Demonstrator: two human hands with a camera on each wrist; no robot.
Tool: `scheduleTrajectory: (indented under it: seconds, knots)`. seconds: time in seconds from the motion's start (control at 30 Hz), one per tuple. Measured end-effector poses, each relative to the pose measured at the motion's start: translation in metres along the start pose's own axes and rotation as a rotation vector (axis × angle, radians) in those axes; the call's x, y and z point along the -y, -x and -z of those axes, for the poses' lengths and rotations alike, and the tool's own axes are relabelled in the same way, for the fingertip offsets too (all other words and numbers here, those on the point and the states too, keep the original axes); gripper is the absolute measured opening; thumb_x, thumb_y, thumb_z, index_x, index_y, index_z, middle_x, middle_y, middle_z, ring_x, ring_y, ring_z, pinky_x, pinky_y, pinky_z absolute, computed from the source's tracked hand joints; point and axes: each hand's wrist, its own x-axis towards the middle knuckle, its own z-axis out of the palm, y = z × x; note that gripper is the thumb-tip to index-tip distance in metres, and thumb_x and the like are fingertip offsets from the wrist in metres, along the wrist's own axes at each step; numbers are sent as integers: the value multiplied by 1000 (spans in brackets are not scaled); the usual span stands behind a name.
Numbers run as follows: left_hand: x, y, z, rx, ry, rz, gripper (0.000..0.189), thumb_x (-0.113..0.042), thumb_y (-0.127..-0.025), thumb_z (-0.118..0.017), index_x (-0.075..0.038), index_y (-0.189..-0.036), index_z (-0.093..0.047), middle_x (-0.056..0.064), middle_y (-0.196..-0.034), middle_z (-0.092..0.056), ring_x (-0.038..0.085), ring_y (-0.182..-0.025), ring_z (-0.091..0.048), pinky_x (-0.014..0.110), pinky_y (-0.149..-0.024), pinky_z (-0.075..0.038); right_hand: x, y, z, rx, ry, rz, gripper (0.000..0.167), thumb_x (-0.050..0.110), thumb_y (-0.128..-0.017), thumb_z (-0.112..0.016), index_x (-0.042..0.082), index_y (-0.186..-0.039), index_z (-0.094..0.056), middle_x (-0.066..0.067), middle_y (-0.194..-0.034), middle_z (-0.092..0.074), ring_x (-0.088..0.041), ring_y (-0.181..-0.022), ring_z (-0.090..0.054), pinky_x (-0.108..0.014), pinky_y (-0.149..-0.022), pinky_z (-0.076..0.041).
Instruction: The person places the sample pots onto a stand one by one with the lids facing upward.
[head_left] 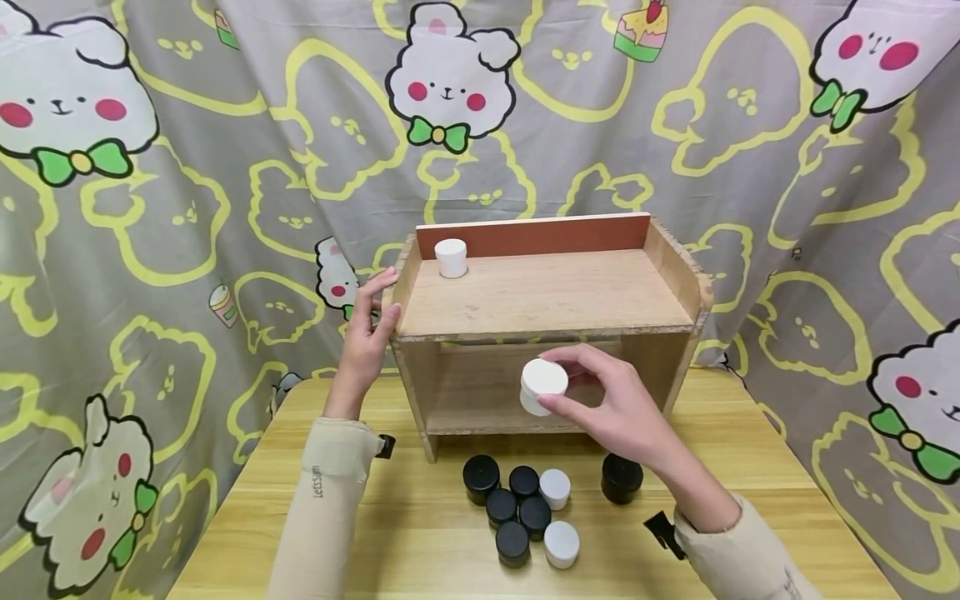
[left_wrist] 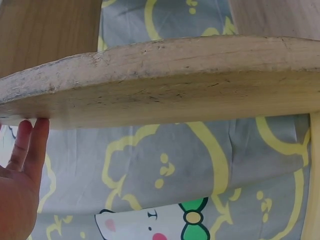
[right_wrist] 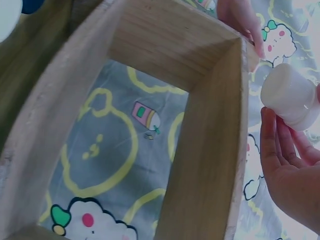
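My right hand point(head_left: 618, 404) pinches a white lidded jar point(head_left: 543, 386) between thumb and fingers, in front of the wooden shelf's point(head_left: 547, 292) lower opening. The right wrist view shows the same jar point(right_wrist: 287, 95) tilted in the fingers of that hand point(right_wrist: 295, 185). Against the shelf's left side panel rests my left hand point(head_left: 365, 337), its fingers fairly straight. Its fingertips touch the panel's outer face in the left wrist view, where part of the hand point(left_wrist: 20, 185) shows. Another white jar point(head_left: 452, 258) stands on the top board, near the left end.
On the wooden table point(head_left: 262, 517), several black jars point(head_left: 513, 543) stand grouped before the shelf, with a white jar point(head_left: 555, 488) and another white jar point(head_left: 561, 544) beside them. A separate black jar point(head_left: 621, 478) stands further right, near my right forearm. Behind hangs a patterned curtain point(head_left: 360, 150).
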Motion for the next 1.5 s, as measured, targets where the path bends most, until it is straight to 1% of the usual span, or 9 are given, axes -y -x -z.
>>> scheduleTrajectory:
  seconds: [0.17,0.33,0.47,0.57,0.7,0.83,1.1,1.3,1.5]
  knots:
    - [0,0,0,-2,1,9,42,1,-102,-50,5,-144,-46,22,-160,-42,-2,-125,-44,24,-94,-34,10,-14,-5,8,-26,16,40,19,-87,-85,17,-124,-70,7,-110,-72,-9,-92,-68,-32,-83,-59]
    - [0,-1,-1,-14,4,-8,42,1,-102,-51,5,-143,-46,23,-159,-43,-3,-128,-44,24,-94,-34,15,-28,-9,6,-14,26,42,19,-86,-86,13,-124,-70,3,-111,-73,-11,-91,-69,-28,-82,-59]
    - [0,-1,-2,-23,1,-16,42,2,-102,-51,6,-143,-46,23,-158,-44,-5,-131,-43,31,-96,-35,19,-37,-10,8,-15,28,41,18,-86,-86,10,-123,-71,-1,-111,-74,-12,-90,-69,-26,-82,-58]
    - [0,0,-2,-22,0,-14,42,2,-102,-51,5,-143,-46,22,-158,-44,-4,-131,-43,35,-95,-35,21,-44,-11,13,-27,31,40,18,-86,-85,10,-122,-71,-1,-111,-75,-13,-90,-69,-29,-83,-59]
    - [0,0,-1,-24,-6,-11,43,1,-102,-50,5,-144,-46,22,-159,-44,-1,-132,-43,32,-95,-35,25,-53,-12,11,-49,24,40,19,-86,-86,11,-122,-70,-1,-112,-74,-13,-91,-69,-34,-86,-59]
    - [0,-1,-1,-29,-6,-12,43,1,-101,-50,5,-144,-46,22,-159,-44,1,-133,-43,30,-96,-34,26,-65,-16,4,-66,16,40,20,-86,-85,10,-122,-71,-3,-112,-74,-15,-91,-70,-36,-86,-60]
    - [2,0,-4,-27,9,-1,43,0,-102,-50,4,-144,-46,21,-160,-43,0,-122,-46,33,-91,-37,27,-84,-21,8,-81,-23,38,22,-87,-85,12,-121,-71,-2,-111,-74,-15,-92,-71,-31,-85,-59]
    - [2,0,-6,-37,20,-6,42,0,-102,-50,4,-144,-46,21,-160,-43,0,-125,-46,35,-92,-36,27,-101,-25,-8,-108,-56,41,25,-88,-84,11,-123,-70,-5,-112,-74,-19,-94,-72,-34,-85,-60]
    - [4,1,-7,-59,8,-20,41,-2,-102,-50,4,-143,-47,22,-158,-44,1,-127,-45,31,-93,-34,22,-118,-29,-32,-91,-84,41,26,-88,-84,10,-123,-70,-7,-114,-73,-22,-96,-72,-35,-82,-60]
